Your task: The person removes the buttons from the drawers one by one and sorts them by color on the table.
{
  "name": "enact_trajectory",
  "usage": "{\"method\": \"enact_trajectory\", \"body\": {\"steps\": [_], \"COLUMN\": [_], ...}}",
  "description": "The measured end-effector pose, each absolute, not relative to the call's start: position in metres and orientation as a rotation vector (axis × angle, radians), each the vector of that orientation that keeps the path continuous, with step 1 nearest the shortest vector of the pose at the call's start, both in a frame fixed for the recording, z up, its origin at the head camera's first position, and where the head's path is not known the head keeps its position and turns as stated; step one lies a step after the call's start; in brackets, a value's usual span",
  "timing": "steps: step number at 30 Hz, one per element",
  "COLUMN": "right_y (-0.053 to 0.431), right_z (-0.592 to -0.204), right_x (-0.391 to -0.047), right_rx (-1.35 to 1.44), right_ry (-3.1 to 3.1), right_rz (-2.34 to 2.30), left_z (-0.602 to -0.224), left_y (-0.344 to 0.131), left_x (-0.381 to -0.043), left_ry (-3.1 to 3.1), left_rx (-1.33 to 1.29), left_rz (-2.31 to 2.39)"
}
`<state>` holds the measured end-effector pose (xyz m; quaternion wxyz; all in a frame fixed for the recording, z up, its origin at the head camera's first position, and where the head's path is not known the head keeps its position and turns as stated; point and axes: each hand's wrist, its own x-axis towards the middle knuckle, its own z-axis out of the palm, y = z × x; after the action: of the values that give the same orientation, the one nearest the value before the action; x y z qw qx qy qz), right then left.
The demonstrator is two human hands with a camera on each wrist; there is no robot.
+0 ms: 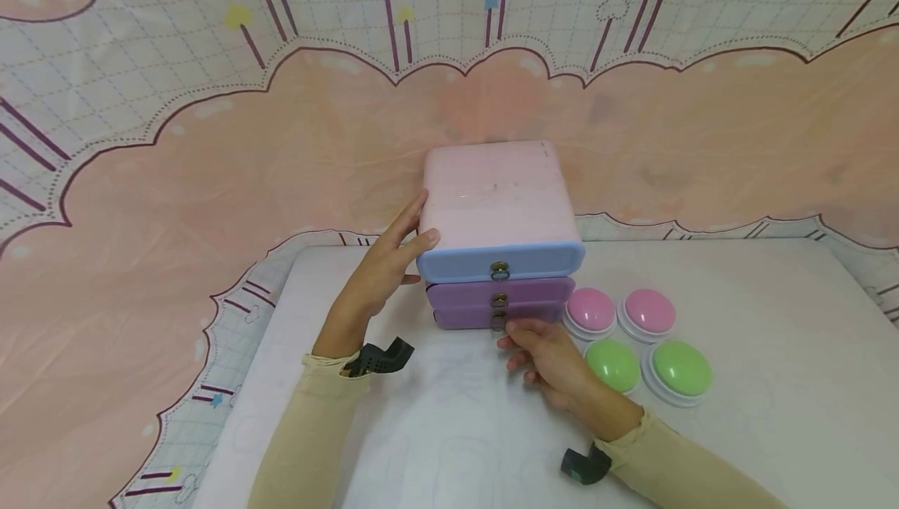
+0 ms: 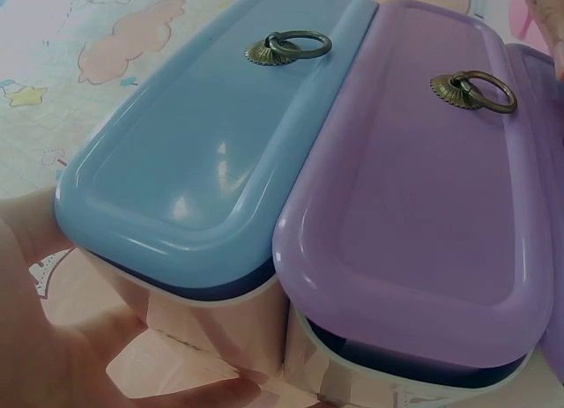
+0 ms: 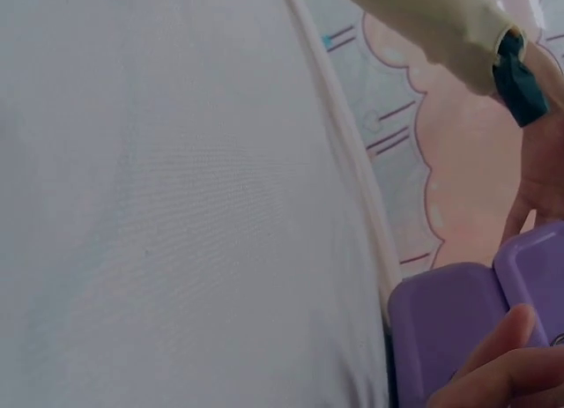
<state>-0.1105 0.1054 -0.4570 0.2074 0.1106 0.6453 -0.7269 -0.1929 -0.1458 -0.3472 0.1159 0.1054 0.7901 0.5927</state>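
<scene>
A small drawer box [image 1: 499,189] with a pink top stands on the table. Its front has a blue top drawer [image 1: 463,265] and two purple drawers [image 1: 456,292] below, each with a brass ring pull. My left hand [image 1: 375,271] steadies the left side, fingers straight along it and thumb at the upper front corner. Dark gaps show behind the blue front [image 2: 194,161] and the middle purple front [image 2: 423,205]. At the lowest drawer [image 3: 441,320], my right hand [image 1: 555,364] has thumb and finger right at the ring pull; whether they pinch it, I cannot tell.
To the right of the box sit two pink domed buttons [image 1: 649,311] on white bases, with two green ones [image 1: 681,368] in front, close to my right hand. A patterned cloth [image 1: 337,158] hangs behind the white table [image 1: 772,322].
</scene>
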Motion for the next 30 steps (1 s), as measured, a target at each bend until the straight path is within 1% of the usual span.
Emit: {"method": "enact_trajectory", "body": {"steps": [14,30], "right_y": [0.093,0.096], "right_z": [-0.463,-0.464], "right_x": [-0.115,-0.113], "right_rx": [0.367,0.372], "right_ry": [1.771,1.789], "right_rz": [-2.054,-2.053], "left_z": [-0.347,-0.345], "left_y": [-0.145,-0.144], "left_x": [-0.192,-0.192], "left_ry": [2.315,2.322], "left_rx": [0.312,0.312], "left_rz": [1.732,1.725]}}
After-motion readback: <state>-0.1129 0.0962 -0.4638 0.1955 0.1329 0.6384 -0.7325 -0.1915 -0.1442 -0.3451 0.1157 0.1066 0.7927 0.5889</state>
